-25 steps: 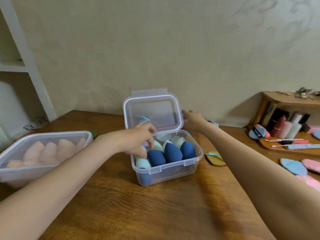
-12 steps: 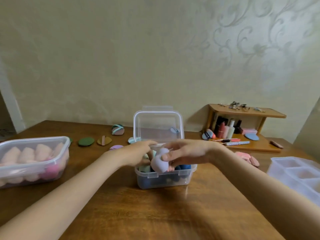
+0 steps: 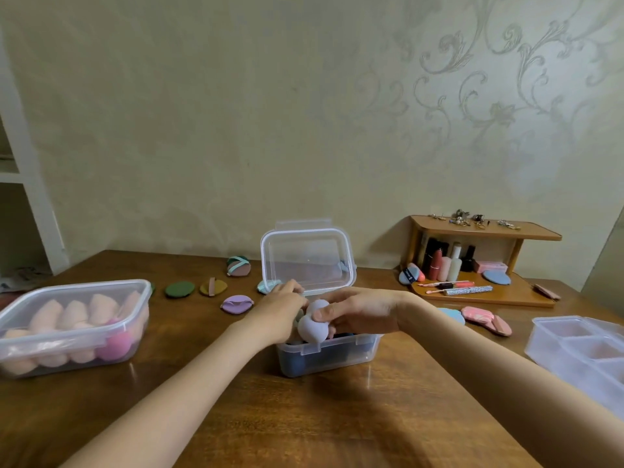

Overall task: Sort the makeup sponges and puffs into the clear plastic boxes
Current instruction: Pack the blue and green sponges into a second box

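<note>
A small clear box with its lid standing upright sits at the table's middle, holding blue sponges. My right hand is shut on a pale lilac sponge over the box's front rim. My left hand reaches into the box from the left, its fingers curled among the sponges; what it touches is hidden. A larger clear box at the left holds several peach sponges and a pink one. Flat puffs lie behind: a green puff, a mustard puff, a purple puff.
A divided clear box stands at the right edge. A wooden shelf with lipsticks, bottles and puffs stands at the back right. Pink and blue puffs lie before it. A white shelving unit stands at the far left.
One second ago my right hand reached behind the lid. It now holds the lilac sponge over the box. The camera has pulled back and tilted up, so both side boxes show.
</note>
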### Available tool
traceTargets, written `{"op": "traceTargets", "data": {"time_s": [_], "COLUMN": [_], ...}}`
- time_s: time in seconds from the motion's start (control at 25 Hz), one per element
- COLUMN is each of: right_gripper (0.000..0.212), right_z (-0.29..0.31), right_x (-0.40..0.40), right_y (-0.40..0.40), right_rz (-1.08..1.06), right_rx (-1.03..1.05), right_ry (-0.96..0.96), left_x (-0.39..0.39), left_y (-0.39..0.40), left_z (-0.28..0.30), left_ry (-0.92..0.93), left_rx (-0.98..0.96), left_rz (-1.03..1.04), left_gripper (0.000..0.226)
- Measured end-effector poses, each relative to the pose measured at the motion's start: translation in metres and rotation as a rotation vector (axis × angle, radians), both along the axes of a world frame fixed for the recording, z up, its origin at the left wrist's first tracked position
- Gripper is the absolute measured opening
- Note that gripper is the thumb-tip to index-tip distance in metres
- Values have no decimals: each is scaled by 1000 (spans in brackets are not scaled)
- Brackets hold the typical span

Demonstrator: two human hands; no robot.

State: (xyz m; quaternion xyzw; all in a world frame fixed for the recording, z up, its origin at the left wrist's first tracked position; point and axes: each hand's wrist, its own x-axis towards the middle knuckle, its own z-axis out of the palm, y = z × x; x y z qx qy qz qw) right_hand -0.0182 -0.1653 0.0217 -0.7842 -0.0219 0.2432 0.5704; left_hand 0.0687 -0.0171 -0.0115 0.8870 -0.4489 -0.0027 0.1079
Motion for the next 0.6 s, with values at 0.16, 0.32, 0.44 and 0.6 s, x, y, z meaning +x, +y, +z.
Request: {"op": "traceTargets", "data": {"time_s": [0.16, 0.32, 0.44, 0.6], "right_gripper": [13, 20, 41, 34], "right_z": [0, 5, 2, -6], "right_x": [7, 24, 35, 36], "right_y": [-2, 7, 20, 34], "right_rz": [-84, 27, 109, 202], "right_rx": [-78, -357, -741, -1103], "right_ry": [37, 116, 7, -221], "left_x": [1, 0, 1, 2], "left_y": [-7, -8, -6, -2], "left_z": [0, 4, 5, 10], "left_ry": [-34, -73, -104, -60], "left_rx": [-41, -23, -18, -9], "left_rz": [27, 16, -5, -42], "left_gripper": [41, 32, 38, 39]}}
